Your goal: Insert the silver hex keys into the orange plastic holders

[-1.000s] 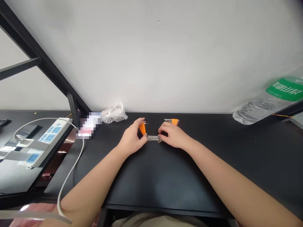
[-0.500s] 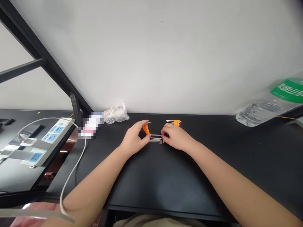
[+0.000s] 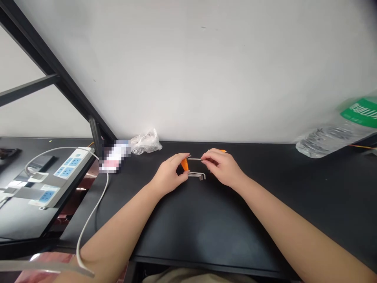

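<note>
Hex-key holder (image 3: pixel 184 165), orange, caught between thumb and fingers of the left hand (image 3: pixel 167 173), over the far half of the black worktop (image 3: pixel 206 224)! Part-filled, by the look of it: several bent keys (image 3: pixel 196 173) run out from its lower end, and one more shaft (image 3: pixel 194 159) spans the gap at the upper end, pinched in the right hand's (image 3: pixel 222 167) fingertips. Seated or loose? Can't tell. How many slots are left? Hidden. Both forearms angle inward, left hand curled in a C, right palm turned down, fingertips pointing left. Behind the right knuckles peeks another orange piece (image 3: pixel 223 151), mostly covered.
</note>
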Motion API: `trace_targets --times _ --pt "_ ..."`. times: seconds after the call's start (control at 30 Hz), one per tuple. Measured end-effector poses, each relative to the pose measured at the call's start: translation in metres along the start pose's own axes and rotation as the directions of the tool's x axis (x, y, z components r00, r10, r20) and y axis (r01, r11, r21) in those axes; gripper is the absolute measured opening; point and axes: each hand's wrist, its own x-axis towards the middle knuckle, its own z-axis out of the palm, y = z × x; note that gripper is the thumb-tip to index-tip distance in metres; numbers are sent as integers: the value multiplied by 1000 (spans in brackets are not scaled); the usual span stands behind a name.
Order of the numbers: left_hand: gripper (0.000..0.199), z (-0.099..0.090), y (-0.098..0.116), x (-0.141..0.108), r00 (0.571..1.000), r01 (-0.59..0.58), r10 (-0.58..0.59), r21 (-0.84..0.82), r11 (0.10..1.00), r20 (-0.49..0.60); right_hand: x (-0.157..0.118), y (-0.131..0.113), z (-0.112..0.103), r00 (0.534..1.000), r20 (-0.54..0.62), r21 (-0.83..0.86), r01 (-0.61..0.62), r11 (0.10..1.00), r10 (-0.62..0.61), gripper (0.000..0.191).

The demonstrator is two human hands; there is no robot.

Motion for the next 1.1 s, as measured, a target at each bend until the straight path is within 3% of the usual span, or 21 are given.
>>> trace_targets --times 0.23,0.43,0.57,0.8,1.1 --pt "66 2 1 -2 997 66 -68 65 996 35 -3 -4 4 989 -54 -92 133 987 -138 21" --pt "63 3 0 -2 998 -18 7 187 982 60 -6 -14 3 989 56 -233 143 962 -134 33" --pt "64 3 2 -2 998 -33 22 175 984 60 -5 -15 5 994 62 -179 101 979 -92 32" --pt "62 2 10 -2 993 -41 28 121 992 111 -5 -22 13 987 96 -23 129 991 -126 27" --pt "47 2 12 1 990 -6 -8 100 995 139 -2 -19 27 993 108 202 16 979 -39 24"
